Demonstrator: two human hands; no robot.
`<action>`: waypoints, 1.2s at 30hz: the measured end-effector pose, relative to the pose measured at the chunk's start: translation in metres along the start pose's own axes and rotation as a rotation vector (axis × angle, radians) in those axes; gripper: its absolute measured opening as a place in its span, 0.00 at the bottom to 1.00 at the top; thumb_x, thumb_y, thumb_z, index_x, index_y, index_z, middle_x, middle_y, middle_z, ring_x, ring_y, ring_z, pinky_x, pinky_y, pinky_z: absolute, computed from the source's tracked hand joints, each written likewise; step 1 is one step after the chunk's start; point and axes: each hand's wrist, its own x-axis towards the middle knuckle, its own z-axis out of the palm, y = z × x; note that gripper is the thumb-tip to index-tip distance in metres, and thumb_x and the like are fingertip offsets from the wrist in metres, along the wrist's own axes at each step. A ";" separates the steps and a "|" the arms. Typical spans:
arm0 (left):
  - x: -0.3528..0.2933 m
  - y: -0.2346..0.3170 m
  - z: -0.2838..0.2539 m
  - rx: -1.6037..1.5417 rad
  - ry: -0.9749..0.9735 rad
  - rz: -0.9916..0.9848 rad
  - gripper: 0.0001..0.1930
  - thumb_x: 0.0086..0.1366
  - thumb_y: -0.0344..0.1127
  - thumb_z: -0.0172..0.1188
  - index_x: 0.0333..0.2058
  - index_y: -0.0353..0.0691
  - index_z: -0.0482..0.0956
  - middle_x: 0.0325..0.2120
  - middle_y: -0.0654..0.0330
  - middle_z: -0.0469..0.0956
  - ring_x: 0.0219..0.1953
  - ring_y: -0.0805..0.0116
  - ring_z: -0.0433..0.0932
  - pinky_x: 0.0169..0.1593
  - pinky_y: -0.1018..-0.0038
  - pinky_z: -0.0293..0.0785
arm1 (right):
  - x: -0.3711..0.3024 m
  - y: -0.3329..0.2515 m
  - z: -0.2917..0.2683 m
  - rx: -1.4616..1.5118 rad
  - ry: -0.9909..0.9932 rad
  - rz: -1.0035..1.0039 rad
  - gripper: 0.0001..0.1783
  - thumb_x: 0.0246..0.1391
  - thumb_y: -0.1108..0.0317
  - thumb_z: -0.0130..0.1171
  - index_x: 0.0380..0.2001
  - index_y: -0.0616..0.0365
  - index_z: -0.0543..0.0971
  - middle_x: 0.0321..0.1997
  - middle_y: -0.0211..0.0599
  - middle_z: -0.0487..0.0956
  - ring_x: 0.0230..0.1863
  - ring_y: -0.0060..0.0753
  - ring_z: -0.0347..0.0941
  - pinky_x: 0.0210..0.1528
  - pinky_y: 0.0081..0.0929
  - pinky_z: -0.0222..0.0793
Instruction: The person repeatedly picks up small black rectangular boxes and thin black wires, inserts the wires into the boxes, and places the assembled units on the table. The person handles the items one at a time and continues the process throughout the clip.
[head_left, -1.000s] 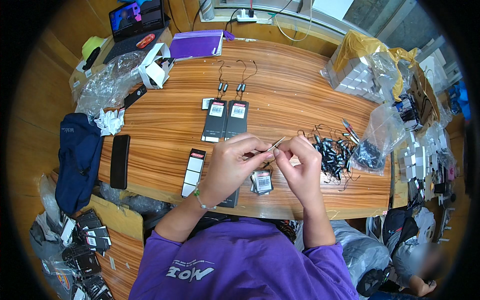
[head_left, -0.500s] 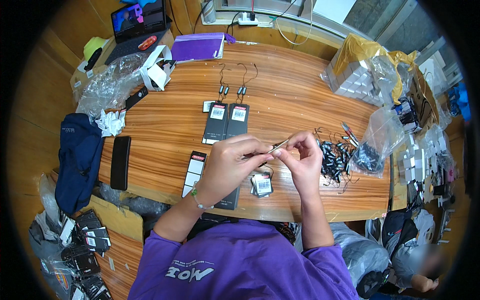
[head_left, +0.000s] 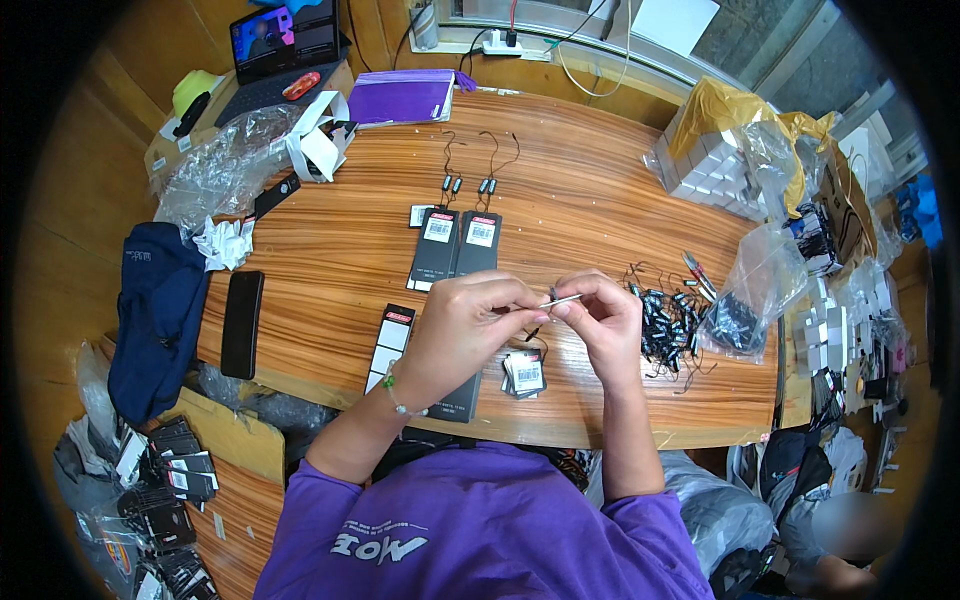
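Note:
My left hand [head_left: 468, 318] and my right hand [head_left: 603, 322] meet over the table, both with thumb and fingertips pinched. Between them they hold a thin, pale, flat piece [head_left: 562, 301], seen almost edge-on. A dark cord [head_left: 532, 331] shows under my left fingertips; its run inside the fingers is hidden. Below the hands lies a small stack of white labelled tags [head_left: 526, 371]. Two long dark grey hang tags [head_left: 478, 243] with black strings lie beyond my left hand. A black and white tag card [head_left: 387, 345] lies partly under my left forearm.
To the right sit a heap of black strings with small fasteners [head_left: 668, 325], red-handled snips [head_left: 697, 270] and a clear plastic bag [head_left: 745, 310]. White boxes [head_left: 705, 160] stand at the back right. At left are a phone [head_left: 241, 325], navy pouch [head_left: 158, 320] and laptop [head_left: 285, 60].
The thin piece between my fingertips has tilted flatter, and my right fingers have closed in slightly toward the left ones. The table things lie as before.

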 end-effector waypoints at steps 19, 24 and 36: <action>-0.027 -0.030 -0.058 0.167 0.028 -0.029 0.24 0.43 0.32 0.67 0.43 0.41 0.75 0.35 0.60 0.77 0.41 0.65 0.74 0.47 0.70 0.68 | 0.033 -0.030 0.004 0.683 -0.036 -0.107 0.06 0.57 0.68 0.49 0.35 0.58 0.68 0.25 0.38 0.71 0.30 0.29 0.67 0.38 0.28 0.64; -0.055 -0.060 -0.106 0.428 -0.203 -0.259 0.28 0.43 0.35 0.68 0.47 0.41 0.73 0.46 0.57 0.69 0.52 0.60 0.65 0.55 0.69 0.61 | 0.030 -0.030 0.002 0.628 -0.047 -0.041 0.06 0.56 0.71 0.49 0.36 0.58 0.69 0.23 0.36 0.71 0.24 0.24 0.64 0.31 0.24 0.62; -0.081 -0.067 -0.109 0.211 -0.032 -0.379 0.21 0.47 0.24 0.64 0.43 0.36 0.74 0.43 0.58 0.71 0.43 0.72 0.73 0.45 0.77 0.71 | 0.066 -0.062 0.015 0.324 -0.158 -0.024 0.12 0.51 0.76 0.50 0.41 0.63 0.68 0.25 0.32 0.73 0.27 0.20 0.68 0.30 0.16 0.63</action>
